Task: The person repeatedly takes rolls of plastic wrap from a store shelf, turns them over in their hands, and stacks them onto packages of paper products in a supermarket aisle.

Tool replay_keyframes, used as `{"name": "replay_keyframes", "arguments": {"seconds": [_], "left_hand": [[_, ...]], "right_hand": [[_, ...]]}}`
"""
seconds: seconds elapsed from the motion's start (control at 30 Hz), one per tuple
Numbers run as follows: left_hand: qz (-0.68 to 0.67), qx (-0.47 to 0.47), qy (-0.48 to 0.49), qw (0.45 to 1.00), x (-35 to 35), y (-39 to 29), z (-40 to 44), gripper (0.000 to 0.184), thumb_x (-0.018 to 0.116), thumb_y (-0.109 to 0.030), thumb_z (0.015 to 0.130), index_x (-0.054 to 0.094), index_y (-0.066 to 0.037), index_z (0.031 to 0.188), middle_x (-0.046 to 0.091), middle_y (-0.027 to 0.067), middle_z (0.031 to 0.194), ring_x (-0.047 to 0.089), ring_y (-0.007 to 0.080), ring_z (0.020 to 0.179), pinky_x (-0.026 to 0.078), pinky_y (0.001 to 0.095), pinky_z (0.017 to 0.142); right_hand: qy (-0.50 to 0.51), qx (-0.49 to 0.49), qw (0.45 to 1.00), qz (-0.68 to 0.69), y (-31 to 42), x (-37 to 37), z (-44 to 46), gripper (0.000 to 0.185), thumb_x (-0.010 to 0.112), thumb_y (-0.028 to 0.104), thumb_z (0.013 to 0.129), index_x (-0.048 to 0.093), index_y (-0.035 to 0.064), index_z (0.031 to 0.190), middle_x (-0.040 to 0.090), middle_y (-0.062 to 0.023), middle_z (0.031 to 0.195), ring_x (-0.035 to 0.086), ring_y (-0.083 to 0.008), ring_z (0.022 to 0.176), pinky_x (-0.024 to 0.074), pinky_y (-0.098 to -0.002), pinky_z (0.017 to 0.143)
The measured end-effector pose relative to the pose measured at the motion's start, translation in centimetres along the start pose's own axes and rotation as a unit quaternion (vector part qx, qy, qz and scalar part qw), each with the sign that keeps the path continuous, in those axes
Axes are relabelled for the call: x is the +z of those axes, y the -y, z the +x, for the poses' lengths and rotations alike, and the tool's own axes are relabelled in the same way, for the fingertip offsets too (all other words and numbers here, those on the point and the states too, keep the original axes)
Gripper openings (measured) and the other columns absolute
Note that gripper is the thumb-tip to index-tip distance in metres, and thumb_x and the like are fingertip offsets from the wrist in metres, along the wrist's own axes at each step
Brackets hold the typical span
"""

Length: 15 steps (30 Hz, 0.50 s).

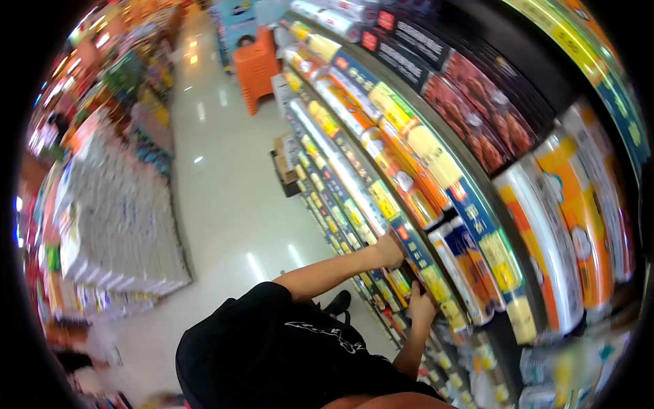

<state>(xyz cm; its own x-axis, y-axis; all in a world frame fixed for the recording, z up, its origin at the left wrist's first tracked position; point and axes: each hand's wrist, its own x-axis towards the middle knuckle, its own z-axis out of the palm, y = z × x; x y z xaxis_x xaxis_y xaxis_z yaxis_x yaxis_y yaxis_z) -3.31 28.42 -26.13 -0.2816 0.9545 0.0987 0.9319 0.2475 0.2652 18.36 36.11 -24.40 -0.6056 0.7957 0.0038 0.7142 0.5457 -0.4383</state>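
Note:
My left hand (390,250) reaches to a middle shelf, beside the price-label strip (413,249). Its fingers are mostly hidden, so whether it grips anything does not show. Lower in the picture, my right hand (422,307) is at the same shelf edge, thumb up, close to a small dark gap or object that I cannot make out. Long rolls in clear wrap (351,178) lie along the shelf left of my left hand. On the shelf above are orange and white rolls (402,178) and blue-and-orange packs (460,269).
Dark boxes with meat pictures (473,109) and large orange-white rolls (575,218) fill the upper shelves. Behind me runs a tiled aisle (218,184). It holds an orange plastic stool (256,68), a cardboard box (286,153) and tall stacks of white packs (119,218).

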Motion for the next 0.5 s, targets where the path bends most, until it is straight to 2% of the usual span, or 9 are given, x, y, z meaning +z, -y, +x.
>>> {"name": "replay_keyframes", "arguments": {"seconds": [0.07,0.1,0.13,0.2,0.3,0.33,0.37,0.43,0.5], "left_hand": [[-0.042,-0.048,0.114,0.991,-2.2,-0.5,0.3,0.063,0.054,-0.025,0.093,0.042,-0.02,0.154,0.037,0.006,0.161,0.029,0.03,0.15,0.017,0.0582,0.12],[-0.075,-0.072,0.142,0.984,-4.1,-1.0,0.1,0.061,0.053,-0.024,0.094,0.043,-0.02,0.154,0.036,0.0062,0.162,0.026,0.0296,0.152,0.016,0.0565,0.122],[-0.049,-0.069,0.148,0.985,-3.9,-0.8,0.2,0.061,0.053,-0.025,0.093,0.043,-0.02,0.154,0.036,0.0061,0.162,0.026,0.0299,0.152,0.016,0.0558,0.122],[-0.037,-0.085,0.196,0.976,-5.3,-1.1,0.4,0.063,0.055,-0.026,0.093,0.042,-0.021,0.155,0.034,0.0059,0.163,0.025,0.0301,0.153,0.015,0.0534,0.123],[-0.053,-0.122,0.19,0.973,-2.6,-0.5,0.9,0.061,0.048,-0.028,0.098,0.037,-0.017,0.157,0.031,0.0067,0.165,0.024,0.0294,0.153,0.012,0.0515,0.124],[-0.028,-0.103,0.164,0.981,-3.2,-0.8,0.6,0.06,0.044,-0.029,0.1,0.035,-0.016,0.158,0.032,0.0068,0.165,0.024,0.0289,0.153,0.013,0.0505,0.124],[-0.051,-0.112,0.148,0.981,-3.3,-0.9,0.6,0.058,0.044,-0.029,0.101,0.038,-0.016,0.157,0.032,0.0075,0.164,0.023,0.0283,0.153,0.013,0.0507,0.124],[0.04,-0.049,-0.096,0.993,1.8,0.0,0.2,0.03,0.055,-0.02,0.092,0.069,-0.013,0.118,0.068,0.0101,0.122,0.061,0.03,0.118,0.045,0.0449,0.104],[0.141,0.002,-0.215,0.966,2.1,-0.1,-0.6,0.033,0.057,-0.024,0.091,0.07,-0.01,0.118,0.068,0.0101,0.122,0.059,0.0335,0.12,0.04,0.0558,0.105]], "right_hand": [[0.192,0.12,0.974,0.0,0.6,-1.9,1.4,0.069,0.048,0.057,0.1,0.054,0.001,0.141,0.06,-0.0246,0.136,0.058,-0.044,0.121,0.0441,-0.0485,0.103],[0.212,0.116,0.97,0.026,1.8,-3.1,1.4,0.07,0.046,0.057,0.101,0.051,0.0018,0.143,0.057,-0.0238,0.14,0.055,-0.0441,0.124,0.0431,-0.0487,0.104],[0.232,0.112,0.965,0.052,3.1,-4.4,1.4,0.07,0.044,0.057,0.102,0.049,0.0027,0.146,0.055,-0.0231,0.144,0.053,-0.0442,0.128,0.042,-0.0488,0.106],[0.272,0.139,0.952,0.012,3.2,-4.6,2.1,0.067,0.04,0.055,0.104,0.048,0.0053,0.148,0.047,-0.0221,0.152,0.047,-0.0442,0.135,0.0386,-0.0497,0.109],[0.299,0.111,0.946,-0.059,3.3,-5.2,2.6,0.066,0.04,0.055,0.104,0.048,0.0064,0.148,0.046,-0.0214,0.153,0.046,-0.0437,0.136,0.0379,-0.0505,0.109],[0.256,0.078,0.962,-0.062,3.3,-5.1,2.3,0.064,0.04,0.055,0.105,0.053,0.0056,0.144,0.053,-0.0245,0.145,0.052,-0.045,0.129,0.0425,-0.052,0.104],[0.255,0.096,0.959,-0.073,1.9,-3.8,3.1,0.064,0.039,0.055,0.105,0.054,0.0047,0.141,0.055,-0.0259,0.142,0.054,-0.0457,0.126,0.0438,-0.0526,0.102],[0.225,0.108,0.965,-0.083,-0.1,-1.3,4.0,0.061,0.042,0.052,0.105,0.059,0.0017,0.134,0.06,-0.0279,0.131,0.059,-0.0469,0.116,0.0471,-0.053,0.094],[0.167,0.092,0.978,-0.08,0.2,-1.4,3.1,0.056,0.049,0.047,0.104,0.064,-0.0027,0.124,0.067,-0.0292,0.116,0.064,-0.0481,0.102,0.051,-0.0527,0.084]]}}
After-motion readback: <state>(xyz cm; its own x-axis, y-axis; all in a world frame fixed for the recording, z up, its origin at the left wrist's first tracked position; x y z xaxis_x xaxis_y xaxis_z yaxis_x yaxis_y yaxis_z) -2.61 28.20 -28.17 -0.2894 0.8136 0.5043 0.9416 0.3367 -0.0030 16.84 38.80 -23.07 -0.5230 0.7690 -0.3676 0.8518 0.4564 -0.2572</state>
